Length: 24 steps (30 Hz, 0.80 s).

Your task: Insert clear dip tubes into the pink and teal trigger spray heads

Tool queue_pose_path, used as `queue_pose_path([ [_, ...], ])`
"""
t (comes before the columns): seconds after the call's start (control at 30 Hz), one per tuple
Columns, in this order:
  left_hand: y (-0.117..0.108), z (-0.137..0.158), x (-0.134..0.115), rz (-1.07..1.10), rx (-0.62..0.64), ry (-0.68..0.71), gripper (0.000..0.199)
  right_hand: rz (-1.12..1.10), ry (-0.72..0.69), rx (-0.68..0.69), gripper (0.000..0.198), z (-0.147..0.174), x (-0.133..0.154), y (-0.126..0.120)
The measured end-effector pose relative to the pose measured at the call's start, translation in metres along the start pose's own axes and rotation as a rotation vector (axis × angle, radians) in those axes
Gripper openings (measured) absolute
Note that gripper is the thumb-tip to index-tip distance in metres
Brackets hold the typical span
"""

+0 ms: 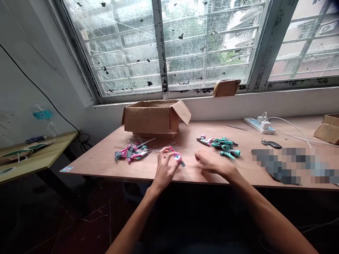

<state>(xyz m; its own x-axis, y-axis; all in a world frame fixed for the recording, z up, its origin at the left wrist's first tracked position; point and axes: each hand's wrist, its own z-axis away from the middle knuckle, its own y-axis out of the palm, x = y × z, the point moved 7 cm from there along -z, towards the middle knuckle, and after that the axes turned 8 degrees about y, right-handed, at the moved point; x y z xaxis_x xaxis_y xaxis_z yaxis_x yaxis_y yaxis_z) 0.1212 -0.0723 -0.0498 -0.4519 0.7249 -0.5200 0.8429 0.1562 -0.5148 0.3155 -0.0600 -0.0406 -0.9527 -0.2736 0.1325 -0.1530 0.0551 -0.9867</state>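
My left hand [164, 171] pinches a small pink plastic piece [177, 157] with a round, light-centred end and a greyish tip, just above the table's front part. To its right, my right hand [213, 163] is low over the table with its fingers curled together. Whatever those fingertips may hold is too small to make out. A pile of pink and grey plastic pieces [135, 152] lies left of my left hand, with thin clear strips about it. Beyond my right hand lies a group of teal plastic pieces [225, 144], with a pink and dark piece [205, 140] beside it.
An open cardboard box [147, 120] stands at the back of the wooden table [106, 157]. Rightward are a white power strip [258, 126] with plugs and cables, a dark key fob [274, 144] and another carton [328, 128]. A lower side table [50, 157] stands left.
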Motion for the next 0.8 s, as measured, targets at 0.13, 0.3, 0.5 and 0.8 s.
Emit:
queue_pose_path([
  [0.13, 0.02, -0.007, -0.024, -0.016, 0.06, 0.157, 0.025, -0.433, 0.0, -0.163, 0.024, 0.021, -0.026, -0.028],
  [0.3, 0.046, -0.018, -0.034, 0.169, 0.124, 0.19, 0.031, -1.317, -0.254, -0.245, 0.023, 0.036, -0.012, -0.053],
  [0.5, 0.06, -0.006, -0.033, 0.055, 0.271, 0.237, 0.036, -1.837, -0.333, -0.198, 0.028, 0.036, 0.016, -0.045],
  [0.8, 0.066, -0.007, -0.032, 0.106, 0.399, 0.188, 0.036, -1.906, -0.226, -0.29, 0.06, 0.028, 0.011, -0.026],
])
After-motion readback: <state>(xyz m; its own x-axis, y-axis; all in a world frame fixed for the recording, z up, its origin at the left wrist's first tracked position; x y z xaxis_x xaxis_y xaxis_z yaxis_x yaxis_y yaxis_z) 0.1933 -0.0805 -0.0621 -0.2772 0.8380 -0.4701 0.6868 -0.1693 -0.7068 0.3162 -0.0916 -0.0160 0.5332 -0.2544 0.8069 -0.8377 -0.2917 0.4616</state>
